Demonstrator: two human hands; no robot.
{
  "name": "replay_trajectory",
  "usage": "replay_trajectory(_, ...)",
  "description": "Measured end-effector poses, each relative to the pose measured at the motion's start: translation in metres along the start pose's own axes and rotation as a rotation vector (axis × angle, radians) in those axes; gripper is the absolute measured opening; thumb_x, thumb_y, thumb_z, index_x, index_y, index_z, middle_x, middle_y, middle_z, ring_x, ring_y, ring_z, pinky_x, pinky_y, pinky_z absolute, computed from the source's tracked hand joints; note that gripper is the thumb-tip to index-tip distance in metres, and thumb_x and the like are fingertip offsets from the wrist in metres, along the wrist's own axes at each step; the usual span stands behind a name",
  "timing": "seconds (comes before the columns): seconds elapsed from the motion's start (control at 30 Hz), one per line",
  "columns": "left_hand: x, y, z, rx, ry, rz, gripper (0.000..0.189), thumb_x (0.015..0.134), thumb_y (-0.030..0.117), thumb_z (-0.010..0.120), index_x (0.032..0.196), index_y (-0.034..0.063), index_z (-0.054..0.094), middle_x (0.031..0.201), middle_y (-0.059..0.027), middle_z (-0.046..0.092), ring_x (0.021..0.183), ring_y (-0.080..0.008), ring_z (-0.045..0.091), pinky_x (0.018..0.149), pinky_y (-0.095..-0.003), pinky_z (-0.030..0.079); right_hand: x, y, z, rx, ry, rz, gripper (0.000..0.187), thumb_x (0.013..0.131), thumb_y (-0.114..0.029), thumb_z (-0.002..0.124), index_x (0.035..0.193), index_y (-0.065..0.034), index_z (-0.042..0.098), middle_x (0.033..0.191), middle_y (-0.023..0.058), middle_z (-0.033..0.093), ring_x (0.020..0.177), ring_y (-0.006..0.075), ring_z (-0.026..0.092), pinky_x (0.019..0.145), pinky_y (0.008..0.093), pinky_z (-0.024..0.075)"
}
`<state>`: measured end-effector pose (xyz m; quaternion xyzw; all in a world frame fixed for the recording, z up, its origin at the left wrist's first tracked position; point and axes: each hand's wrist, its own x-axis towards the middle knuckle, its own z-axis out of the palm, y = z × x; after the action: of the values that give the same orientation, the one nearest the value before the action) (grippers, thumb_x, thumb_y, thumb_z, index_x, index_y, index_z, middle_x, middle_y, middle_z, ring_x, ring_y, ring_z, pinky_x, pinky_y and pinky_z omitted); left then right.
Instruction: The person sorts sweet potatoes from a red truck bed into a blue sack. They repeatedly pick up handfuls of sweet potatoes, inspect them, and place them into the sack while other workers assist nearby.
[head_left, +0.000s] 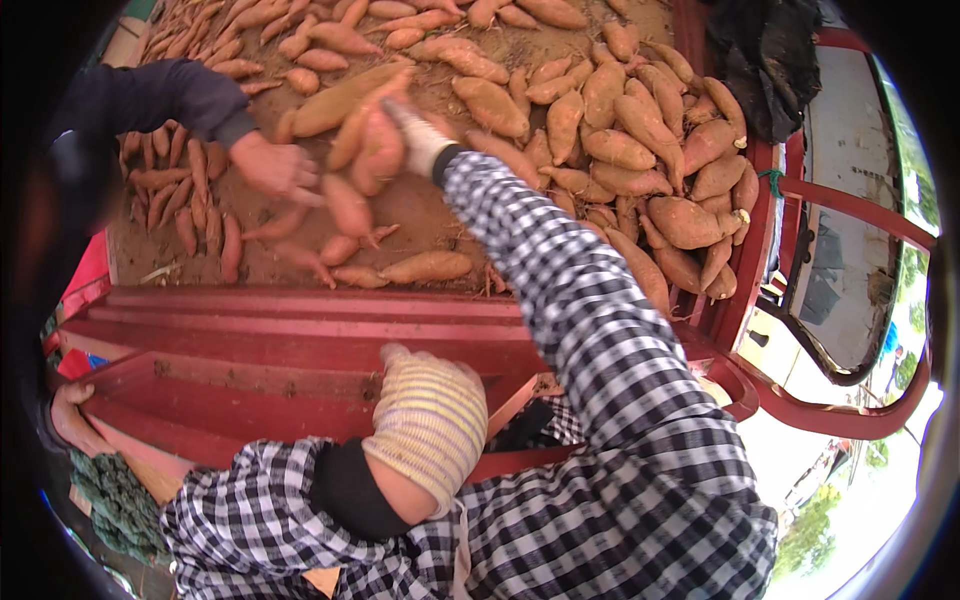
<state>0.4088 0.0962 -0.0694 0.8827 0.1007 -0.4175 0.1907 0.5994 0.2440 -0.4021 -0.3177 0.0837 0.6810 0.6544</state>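
Observation:
My right hand (421, 135), in a knitted glove with a dark thumb, reaches over the truck bed and grips a reddish sweet potato (379, 154). The hand and this root are motion-blurred, and its fingers are mostly hidden. Another sweet potato (347, 206) lies just below, and a large long one (330, 105) is behind. In a pale yellow striped glove, my left hand (431, 412) is over the red metal side panel (247, 405), nearer my body. Its fingers are bent and partly hidden, so its hold is unclear.
Another person's hand (277, 163) is over the bed at the left; that person's other hand (71, 420) rests on the panel's edge. A heap of sweet potatoes (622, 150) lies right, smaller ones (176, 187) left. Red rails (855, 202) and black sheeting (765, 67) stand at right.

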Motion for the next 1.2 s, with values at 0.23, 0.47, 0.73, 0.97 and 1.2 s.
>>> replay_trajectory(0.23, 0.004, -0.014, -0.002, 0.000, -0.095, 0.070, 0.033, 0.089, 0.023, 0.059, 0.113, 0.0002, 0.063, 0.098, -0.0135, 0.072, 0.096, -0.0257, 0.068, 0.085, -0.0458, 0.043, 0.052, 0.062, 0.127, -1.121, 0.303, -0.195, 0.086, 0.079, -0.042, 0.074, 0.147, -0.0062, 0.036, 0.140, 0.0247, 0.050, 0.125, 0.0390, 0.053, 0.102, 0.0408, 0.0452)
replay_trajectory(0.47, 0.006, -0.027, -0.003, -0.009, -0.001, 0.118, 0.027, 0.085, 0.021, 0.064, 0.103, 0.0007, 0.066, 0.088, -0.0152, 0.073, 0.085, -0.0300, 0.070, 0.079, -0.0461, 0.048, -0.116, -0.040, 0.029, -1.992, 0.387, -0.449, 0.056, 0.084, -0.037, 0.067, 0.121, 0.0036, 0.057, 0.115, 0.0295, 0.061, 0.104, 0.0393, 0.063, 0.089, 0.0449, 0.0526)
replay_trajectory(0.73, 0.014, -0.037, -0.004, 0.005, 0.075, 0.172, 0.034, 0.091, 0.032, 0.056, 0.100, 0.0011, 0.065, 0.080, -0.0174, 0.069, 0.077, -0.0346, 0.068, 0.071, -0.0491, 0.051, -0.150, -0.141, -0.072, -2.050, 0.997, -0.071, 0.088, 0.089, -0.043, 0.063, 0.152, -0.0015, 0.017, 0.110, 0.0325, 0.063, 0.102, 0.0405, 0.065, 0.086, 0.0446, 0.0550)
replay_trajectory(0.97, 0.020, -0.037, -0.001, 0.017, 0.071, 0.159, 0.039, 0.091, 0.036, 0.057, 0.109, 0.0020, 0.064, 0.089, -0.0172, 0.069, 0.085, -0.0340, 0.067, 0.082, -0.0482, 0.048, -0.123, -0.136, -0.096, -1.803, 1.205, -0.305, 0.098, 0.083, -0.042, 0.070, 0.153, -0.0018, 0.014, 0.120, 0.0311, 0.060, 0.105, 0.0424, 0.064, 0.088, 0.0454, 0.0543)
replay_trajectory(1.2, 0.023, -0.037, -0.002, 0.033, 0.085, 0.174, 0.039, 0.090, 0.035, 0.058, 0.109, 0.0018, 0.064, 0.088, -0.0158, 0.070, 0.086, -0.0325, 0.067, 0.082, -0.0465, 0.047, -0.130, -0.132, -0.077, -1.674, 0.946, -0.271, 0.103, 0.075, -0.048, 0.073, 0.154, -0.0063, 0.021, 0.121, 0.0302, 0.061, 0.106, 0.0404, 0.064, 0.094, 0.0423, 0.0514)
